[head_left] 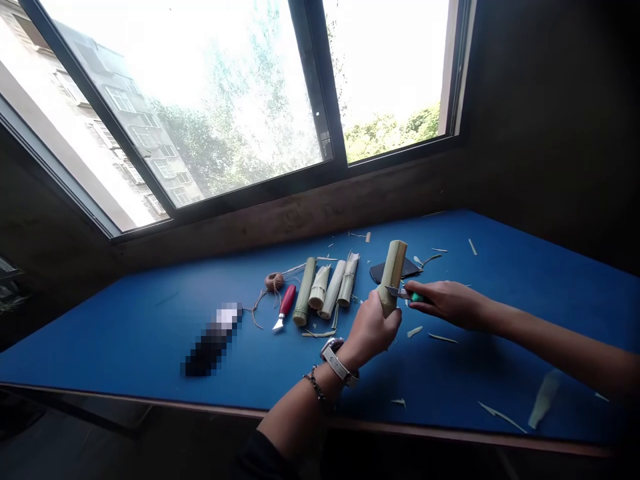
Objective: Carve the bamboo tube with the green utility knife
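Observation:
My left hand (pixel 374 325), with a watch and a bracelet on its wrist, is closed round the lower end of a pale bamboo piece (pixel 394 263), which stands up tilted slightly right. My right hand (pixel 447 302) grips a green-handled knife (pixel 416 297); its short blade points left and lies against the bamboo just above my left fingers. Behind the bamboo lies a dark flat object (pixel 411 269), partly hidden.
Left of my hands lie a green bamboo tube (pixel 305 293), several pale rolled pieces (pixel 332 289), a red-handled knife (pixel 287 303) and a twine ball (pixel 274 282). Shavings (pixel 443 338) are scattered over the blue table (pixel 150 313). A window stands behind.

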The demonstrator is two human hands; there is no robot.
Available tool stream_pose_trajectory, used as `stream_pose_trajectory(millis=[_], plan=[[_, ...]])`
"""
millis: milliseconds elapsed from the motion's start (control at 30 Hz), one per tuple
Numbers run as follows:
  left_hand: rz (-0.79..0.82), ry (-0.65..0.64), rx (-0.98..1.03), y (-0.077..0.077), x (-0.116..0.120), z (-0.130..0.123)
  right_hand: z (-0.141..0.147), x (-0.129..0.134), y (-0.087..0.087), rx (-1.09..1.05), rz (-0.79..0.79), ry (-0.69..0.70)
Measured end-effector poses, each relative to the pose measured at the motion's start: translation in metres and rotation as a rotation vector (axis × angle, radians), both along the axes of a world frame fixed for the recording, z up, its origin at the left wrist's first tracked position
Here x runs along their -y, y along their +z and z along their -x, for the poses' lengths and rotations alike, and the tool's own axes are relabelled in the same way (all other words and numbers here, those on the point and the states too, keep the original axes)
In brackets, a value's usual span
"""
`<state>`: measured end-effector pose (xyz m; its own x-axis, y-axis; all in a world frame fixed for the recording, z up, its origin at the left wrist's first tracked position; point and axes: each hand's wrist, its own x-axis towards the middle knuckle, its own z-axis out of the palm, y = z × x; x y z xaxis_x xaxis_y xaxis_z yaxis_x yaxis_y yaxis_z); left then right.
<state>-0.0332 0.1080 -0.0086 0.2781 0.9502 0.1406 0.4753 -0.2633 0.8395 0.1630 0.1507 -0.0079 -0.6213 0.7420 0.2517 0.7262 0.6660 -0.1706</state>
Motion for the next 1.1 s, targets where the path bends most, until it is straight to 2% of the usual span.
stream_pose_trajectory(millis=[100,200,400,533,733,833,967,1033,1100], plan=[[-0.083,0.030,-0.077,0.003,0.001,0.003,-0.002,-0.006,0.002,0.046,-0.056,0.001],[-0.098,0.038,-0.104,0.005,0.000,0.005,-0.002,-0.011,0.009,0.069,-0.136,0.012],[-0.056,0.069,-0.037,0.011,-0.007,0.007,0.009,-0.021,0.019,0.047,-0.254,-0.006],[0.015,0.070,0.047,0.016,-0.009,0.008,0.013,-0.029,0.028,0.054,-0.255,-0.018],[0.124,0.013,0.064,0.014,-0.002,-0.001,-0.010,-0.054,0.050,0.059,-0.217,-0.318],[0.137,0.035,0.092,0.021,-0.006,-0.005,-0.010,-0.059,0.060,0.063,-0.220,-0.345],[0.143,0.065,0.122,0.027,-0.005,-0.008,-0.003,-0.070,0.064,0.017,-0.173,-0.345],[0.171,0.007,0.114,0.021,0.003,-0.010,-0.014,-0.081,0.063,-0.102,-0.122,-0.468],[0.220,-0.113,0.106,0.008,0.014,-0.012,-0.036,-0.091,0.062,-0.256,-0.048,-0.680]])
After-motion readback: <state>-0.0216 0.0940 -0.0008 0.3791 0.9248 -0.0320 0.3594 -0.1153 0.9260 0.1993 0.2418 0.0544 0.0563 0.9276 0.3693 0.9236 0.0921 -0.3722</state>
